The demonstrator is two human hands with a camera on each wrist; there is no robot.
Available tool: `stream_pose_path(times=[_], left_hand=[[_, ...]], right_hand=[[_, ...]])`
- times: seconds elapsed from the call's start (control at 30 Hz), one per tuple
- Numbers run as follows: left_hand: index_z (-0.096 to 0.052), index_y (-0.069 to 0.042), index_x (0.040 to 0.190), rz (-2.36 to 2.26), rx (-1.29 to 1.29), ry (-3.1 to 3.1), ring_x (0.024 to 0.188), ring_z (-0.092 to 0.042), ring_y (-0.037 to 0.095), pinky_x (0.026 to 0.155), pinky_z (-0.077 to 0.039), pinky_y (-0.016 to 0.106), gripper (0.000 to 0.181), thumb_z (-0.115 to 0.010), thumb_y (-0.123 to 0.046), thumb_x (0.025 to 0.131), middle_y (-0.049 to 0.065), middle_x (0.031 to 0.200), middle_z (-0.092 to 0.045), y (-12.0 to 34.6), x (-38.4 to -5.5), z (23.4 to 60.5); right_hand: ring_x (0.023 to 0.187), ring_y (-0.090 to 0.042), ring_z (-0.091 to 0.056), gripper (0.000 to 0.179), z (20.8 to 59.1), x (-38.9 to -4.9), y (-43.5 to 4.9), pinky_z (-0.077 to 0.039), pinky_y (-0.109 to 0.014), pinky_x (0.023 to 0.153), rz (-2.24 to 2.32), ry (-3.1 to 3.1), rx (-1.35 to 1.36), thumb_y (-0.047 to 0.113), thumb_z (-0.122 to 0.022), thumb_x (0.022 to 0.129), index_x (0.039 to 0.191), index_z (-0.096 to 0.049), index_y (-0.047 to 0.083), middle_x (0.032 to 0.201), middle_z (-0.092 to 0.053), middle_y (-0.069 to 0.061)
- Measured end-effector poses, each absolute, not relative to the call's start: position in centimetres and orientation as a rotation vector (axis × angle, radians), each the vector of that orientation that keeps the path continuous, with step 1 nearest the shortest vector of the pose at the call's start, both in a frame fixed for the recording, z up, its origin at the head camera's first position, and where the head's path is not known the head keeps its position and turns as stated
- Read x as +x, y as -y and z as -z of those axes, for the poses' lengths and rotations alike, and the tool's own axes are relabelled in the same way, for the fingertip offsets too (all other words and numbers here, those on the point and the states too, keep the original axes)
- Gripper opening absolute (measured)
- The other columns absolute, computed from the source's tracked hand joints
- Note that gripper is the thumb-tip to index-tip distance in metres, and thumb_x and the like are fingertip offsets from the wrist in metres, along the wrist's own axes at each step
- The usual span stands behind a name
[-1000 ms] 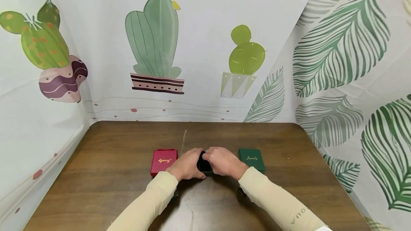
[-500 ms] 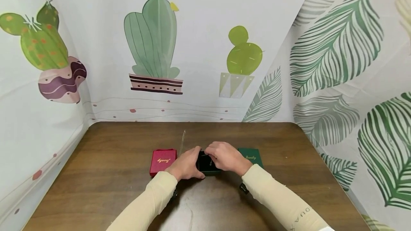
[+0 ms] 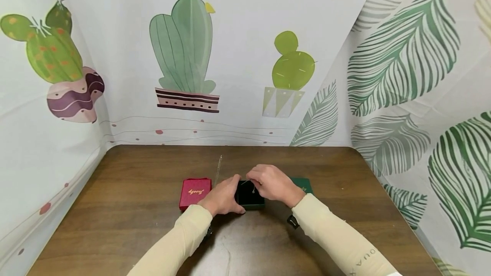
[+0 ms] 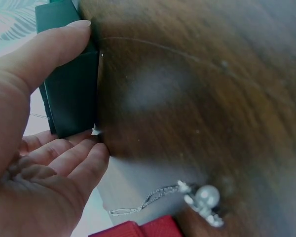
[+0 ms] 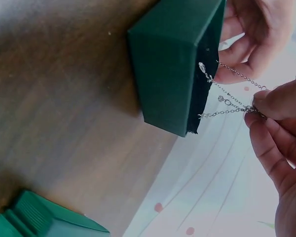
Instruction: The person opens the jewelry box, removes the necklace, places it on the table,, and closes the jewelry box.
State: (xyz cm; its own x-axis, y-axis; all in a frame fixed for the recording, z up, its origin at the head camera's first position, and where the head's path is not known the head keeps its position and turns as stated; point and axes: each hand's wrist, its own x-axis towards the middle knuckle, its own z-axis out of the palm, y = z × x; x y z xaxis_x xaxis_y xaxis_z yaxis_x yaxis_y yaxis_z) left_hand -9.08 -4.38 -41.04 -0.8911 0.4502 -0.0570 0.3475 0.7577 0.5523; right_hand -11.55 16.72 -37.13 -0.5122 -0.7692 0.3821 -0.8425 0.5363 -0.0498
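On the wooden tabletop (image 3: 134, 225), a red box (image 3: 195, 194) lay at the left, with a pearl necklace (image 4: 207, 197) just beside it. The left hand (image 3: 222, 197) held an open green box (image 3: 251, 206) between thumb and fingers, while the right hand (image 3: 273, 184) pinched a thin silvery chain (image 5: 227, 112) whose strands reached down to the box's black lining (image 3: 249, 194). Farther right sat a second green piece (image 3: 305, 185), partly hidden.

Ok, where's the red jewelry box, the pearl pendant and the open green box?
Red jewelry box (image 3: 194, 197): head view, on its flat top.
Pearl pendant (image 4: 207, 196): left wrist view, on the round pearl.
Open green box (image 5: 164, 81): right wrist view, on an outer side wall.
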Motion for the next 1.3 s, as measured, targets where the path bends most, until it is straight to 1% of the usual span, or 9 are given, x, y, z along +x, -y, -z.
stream_pose_path(times=[0.17, 0.4, 0.6, 0.73, 0.83, 0.97, 1.13, 1.3], left_hand=[[-0.044, 0.000, 0.144, -0.807, 0.645, -2.780, 0.107, -0.063, 0.025, 0.100, -0.056, 0.045, 0.095, -0.097, -0.030, 0.071, 0.015, 0.128, -0.064, 4.4, -9.1, 41.0], [-0.045, 0.000, 0.141, -0.807, 0.665, -2.792, 0.104, -0.063, 0.024, 0.098, -0.057, 0.044, 0.092, -0.097, -0.028, 0.071, 0.014, 0.124, -0.064, 4.4, -9.0, 41.0], [-0.047, 0.002, 0.138, -0.805, 0.696, -2.819, 0.105, -0.065, 0.026, 0.097, -0.056, 0.045, 0.090, -0.098, -0.025, 0.068, 0.015, 0.122, -0.066, 4.3, -8.8, 41.0], [-0.048, 0.001, 0.136, -0.804, 0.702, -2.826, 0.106, -0.065, 0.026, 0.097, -0.056, 0.045, 0.089, -0.098, -0.025, 0.068, 0.015, 0.123, -0.066, 4.3, -8.9, 41.1], [-0.047, 0.001, 0.138, -0.805, 0.697, -2.823, 0.107, -0.065, 0.027, 0.097, -0.056, 0.045, 0.090, -0.098, -0.025, 0.068, 0.015, 0.124, -0.065, 4.3, -8.9, 41.2], [-0.045, 0.002, 0.143, -0.801, 0.684, -2.819, 0.109, -0.065, 0.027, 0.099, -0.056, 0.046, 0.096, -0.098, -0.027, 0.069, 0.017, 0.129, -0.064, 4.3, -8.9, 41.1], [-0.041, 0.001, 0.149, -0.793, 0.669, -2.807, 0.113, -0.064, 0.028, 0.102, -0.055, 0.046, 0.101, -0.097, -0.028, 0.071, 0.017, 0.134, -0.063, 4.3, -9.0, 41.2], [-0.039, -0.002, 0.151, -0.794, 0.667, -2.803, 0.113, -0.064, 0.028, 0.102, -0.055, 0.047, 0.102, -0.097, -0.030, 0.071, 0.017, 0.135, -0.063, 4.4, -9.1, 41.2]], right_hand=[[0.085, -0.013, -0.070, 0.018, 36.8, -11.5, -16.8, -0.061, -0.028, 0.078, -0.339, 2.435, 1.342, -0.004, -0.075, 0.087, 0.098, -0.078, 0.010, 0.092, -0.076, 0.000], [0.086, -0.013, -0.071, 0.017, 36.3, -11.2, -16.8, -0.062, -0.027, 0.078, -0.366, 2.398, 1.355, -0.004, -0.074, 0.088, 0.098, -0.079, 0.009, 0.093, -0.076, 0.000], [0.086, -0.013, -0.071, 0.015, 36.1, -11.0, -16.9, -0.061, -0.027, 0.077, -0.367, 2.382, 1.360, -0.003, -0.075, 0.089, 0.098, -0.078, 0.009, 0.093, -0.076, 0.000], [0.086, -0.013, -0.071, 0.015, 35.9, -10.9, -16.9, -0.061, -0.026, 0.076, -0.368, 2.364, 1.357, -0.003, -0.075, 0.089, 0.098, -0.078, 0.009, 0.093, -0.076, 0.000], [0.085, -0.013, -0.071, 0.015, 35.7, -10.8, -16.9, -0.061, -0.026, 0.076, -0.381, 2.358, 1.352, -0.003, -0.075, 0.089, 0.098, -0.078, 0.009, 0.093, -0.076, 0.000], [0.085, -0.013, -0.071, 0.015, 35.6, -10.5, -16.9, -0.061, -0.026, 0.076, -0.401, 2.348, 1.349, -0.003, -0.075, 0.089, 0.097, -0.078, 0.009, 0.092, -0.076, 0.001], [0.086, -0.013, -0.071, 0.014, 35.6, -10.4, -16.9, -0.061, -0.026, 0.077, -0.429, 2.336, 1.357, -0.003, -0.074, 0.089, 0.097, -0.079, 0.008, 0.093, -0.076, 0.000], [0.086, -0.013, -0.071, 0.015, 35.8, -10.3, -17.0, -0.061, -0.027, 0.077, -0.453, 2.343, 1.362, -0.004, -0.074, 0.089, 0.097, -0.079, 0.008, 0.093, -0.077, -0.001]])
